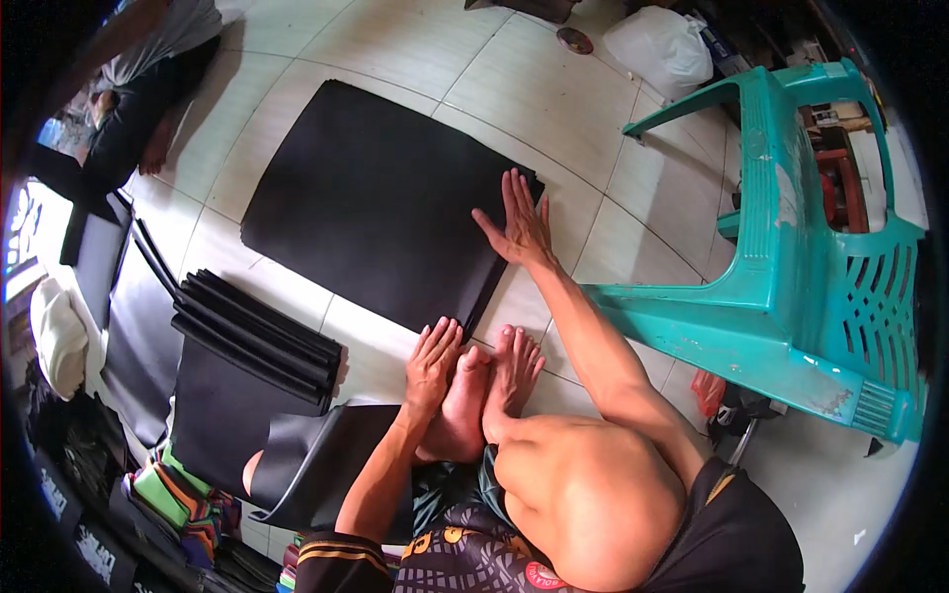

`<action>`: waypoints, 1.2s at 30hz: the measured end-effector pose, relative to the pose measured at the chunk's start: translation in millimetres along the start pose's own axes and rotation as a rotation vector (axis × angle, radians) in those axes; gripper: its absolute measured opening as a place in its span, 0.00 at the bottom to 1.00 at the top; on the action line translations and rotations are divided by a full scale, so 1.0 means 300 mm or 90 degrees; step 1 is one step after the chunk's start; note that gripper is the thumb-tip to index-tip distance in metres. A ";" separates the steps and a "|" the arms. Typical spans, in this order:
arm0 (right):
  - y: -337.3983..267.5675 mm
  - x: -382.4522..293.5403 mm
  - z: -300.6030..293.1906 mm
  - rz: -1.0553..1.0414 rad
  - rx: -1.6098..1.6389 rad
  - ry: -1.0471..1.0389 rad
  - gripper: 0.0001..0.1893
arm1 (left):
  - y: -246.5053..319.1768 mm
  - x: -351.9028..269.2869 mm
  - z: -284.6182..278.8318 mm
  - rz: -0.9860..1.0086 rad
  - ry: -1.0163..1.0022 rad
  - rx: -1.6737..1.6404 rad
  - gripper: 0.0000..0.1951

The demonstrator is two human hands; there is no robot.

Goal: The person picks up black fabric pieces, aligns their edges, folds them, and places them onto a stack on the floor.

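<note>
A stack of black sheets [385, 200], perhaps synthetic leather, lies on the tiled floor in front of me. My right hand [523, 226] rests flat along the stack's right edge, its thumb spread over the top sheet. At the near corner, my left hand [434, 359] lies with its fingers straight and its tips touching the edge; nothing is held in it. My bare feet [511, 363] are beside that corner, one partly behind the left hand. Folded black material [259, 330] is piled to the left of the stack, and a loose black sheet [341, 459] drapes beneath my left forearm.
A green plastic chair [771, 282] lies tipped over on the right. Another person's dark-clothed leg [133, 126] is at the upper left. Colourful folded fabric [167, 497] sits at the lower left. Behind the stack are a white plastic bag [660, 48] and a small round object [575, 41].
</note>
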State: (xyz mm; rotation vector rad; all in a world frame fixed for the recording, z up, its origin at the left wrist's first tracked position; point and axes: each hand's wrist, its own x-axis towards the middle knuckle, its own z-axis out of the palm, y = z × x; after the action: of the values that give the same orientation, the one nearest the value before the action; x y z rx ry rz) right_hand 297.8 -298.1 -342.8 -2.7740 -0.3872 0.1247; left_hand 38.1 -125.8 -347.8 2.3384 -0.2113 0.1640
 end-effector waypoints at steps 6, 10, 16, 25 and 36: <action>0.122 0.137 0.007 0.133 -0.025 0.069 0.47 | -0.004 -0.005 -0.002 -0.007 0.016 -0.039 0.23; 0.145 0.145 -0.019 -0.029 0.186 0.205 0.35 | 0.007 0.005 -0.015 0.014 0.089 -0.046 0.23; 0.143 0.185 -0.024 -0.078 0.151 0.280 0.27 | 0.089 -0.023 -0.038 -0.211 0.216 -0.049 0.21; 0.182 0.190 -0.040 -0.052 0.214 0.101 0.27 | 0.086 0.022 0.054 -0.640 0.409 -0.550 0.16; 0.179 0.326 -0.080 0.035 0.121 -0.179 0.33 | 0.214 0.115 0.043 -0.785 0.408 -0.800 0.31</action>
State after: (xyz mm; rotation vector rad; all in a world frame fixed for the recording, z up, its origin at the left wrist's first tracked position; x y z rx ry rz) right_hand 408.3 -326.9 -342.2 -2.5825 -0.3474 0.5400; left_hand 59.7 -183.0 -305.9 0.7817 1.0989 0.0923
